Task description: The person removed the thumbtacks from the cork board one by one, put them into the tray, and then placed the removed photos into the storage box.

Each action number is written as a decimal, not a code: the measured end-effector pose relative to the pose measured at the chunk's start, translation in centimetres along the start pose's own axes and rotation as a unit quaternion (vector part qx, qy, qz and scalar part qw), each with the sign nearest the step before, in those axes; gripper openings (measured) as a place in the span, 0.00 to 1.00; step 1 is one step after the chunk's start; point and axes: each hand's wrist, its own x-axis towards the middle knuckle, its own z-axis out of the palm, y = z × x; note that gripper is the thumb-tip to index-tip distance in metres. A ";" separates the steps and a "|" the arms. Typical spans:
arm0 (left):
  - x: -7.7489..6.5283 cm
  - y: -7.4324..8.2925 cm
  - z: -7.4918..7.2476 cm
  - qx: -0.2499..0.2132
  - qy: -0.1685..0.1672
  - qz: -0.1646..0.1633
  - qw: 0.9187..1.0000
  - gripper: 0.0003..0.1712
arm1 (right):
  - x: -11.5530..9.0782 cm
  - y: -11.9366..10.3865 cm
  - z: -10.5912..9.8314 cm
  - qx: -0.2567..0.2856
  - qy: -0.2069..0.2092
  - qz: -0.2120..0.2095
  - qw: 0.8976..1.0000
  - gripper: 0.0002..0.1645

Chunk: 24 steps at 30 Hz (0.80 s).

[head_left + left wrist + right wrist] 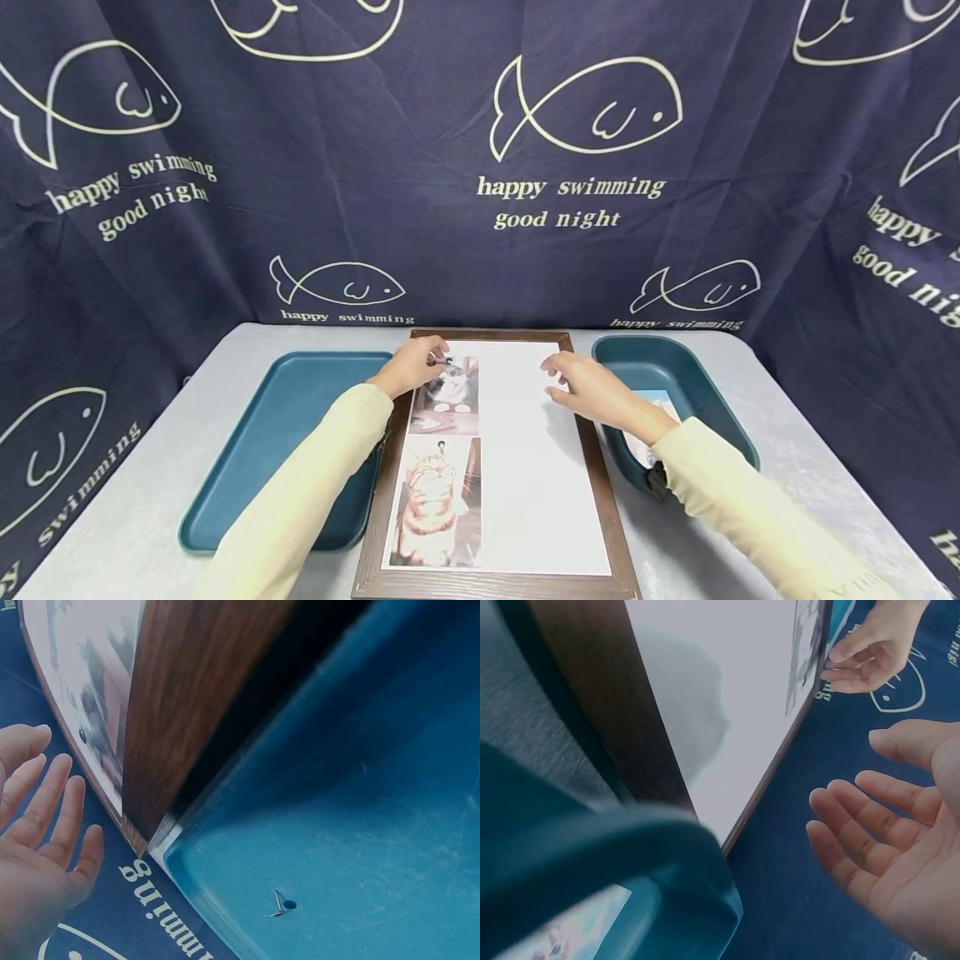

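Pinned cat photo at the board's top left, both hands bare and spread.
The upper photo (452,400) lies on the white board (542,475), above the lower photo (431,517); the left hand (411,365) is just beside its pin (449,360), grip loosely spread, while the right hand (592,387), fingers apart, hangs over the bare white side. To fix it well, I would press the pin straight in at the top edge, smooth the sheet downward, and keep its sides in line with the photo below (a slant would show against the frame (597,467)). It looks flat and glossy: an upright print of a grey-and-white cat with pale paws on a pinkish ground, its pin small and dark-headed.
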 end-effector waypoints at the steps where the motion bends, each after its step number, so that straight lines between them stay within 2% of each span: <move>1: 0.1 0.0 0.1 0.003 0.000 0.001 1.000 0.18 | 0.2 -0.1 0.1 0.002 -0.003 0.002 1.000 0.17; 8: 0.4 0.2 0.3 0.028 0.004 0.015 0.999 0.18 | 1.5 -0.5 0.7 0.017 -0.029 0.002 0.999 0.18; 13: 0.7 0.1 0.6 0.038 -0.002 0.008 0.999 0.19 | 2.5 -0.7 1.5 0.035 -0.035 -0.009 0.999 0.18; 24: 1.3 0.2 0.8 0.066 0.000 0.007 0.998 0.19 | 4.2 -1.1 3.0 0.062 -0.018 -0.037 0.997 0.17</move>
